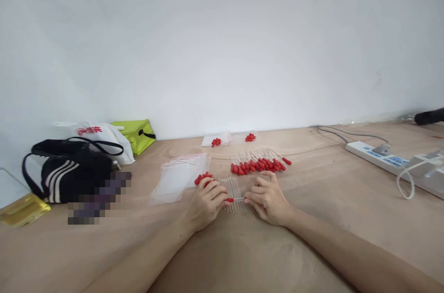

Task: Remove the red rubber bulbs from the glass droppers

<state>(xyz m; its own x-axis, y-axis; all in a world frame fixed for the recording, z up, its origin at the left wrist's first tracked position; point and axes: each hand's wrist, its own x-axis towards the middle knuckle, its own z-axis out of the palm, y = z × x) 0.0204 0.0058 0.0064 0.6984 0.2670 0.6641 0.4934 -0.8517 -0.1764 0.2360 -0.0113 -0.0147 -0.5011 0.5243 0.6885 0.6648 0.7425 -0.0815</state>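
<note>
Dropper tube (238, 199) pinched end to end between both hands, low over the wooden table (312, 247). Far left: black bag (69, 177), then clear zip bags (180, 175). Left hand (206, 203) gripping red bulb (230, 199) at tube's end; right hand (267, 200) pinching the other end. Behind, capped droppers (260, 163); far right, power strip (388, 159). Probably seating the bulb; calls for a straight, gentle push.

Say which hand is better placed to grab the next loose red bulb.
Left, likely. The left hand, pinching a red bulb, lies beside the loose red bulbs; the right hand, pinching a glass tube, sits farther off across the tube row.
</note>
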